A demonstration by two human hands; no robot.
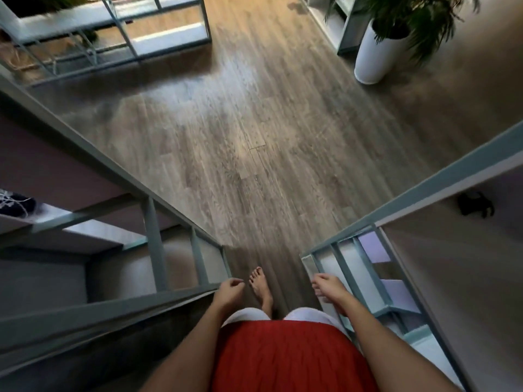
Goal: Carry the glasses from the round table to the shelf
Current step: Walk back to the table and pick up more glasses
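My left hand hangs at my side with its fingers loosely curled, holding nothing. My right hand hangs the same way on the other side, also holding nothing. Neither glasses nor a round table appear in the head view. A grey-green metal shelf unit stands close on my left, and another shelf unit stands close on my right. I stand barefoot on the wooden floor between them.
A third metal shelf unit stands far left across the floor. A tall white planter with a leafy plant is at the far right. A dark shoe lies on the left shelf, and a small black object on the right one.
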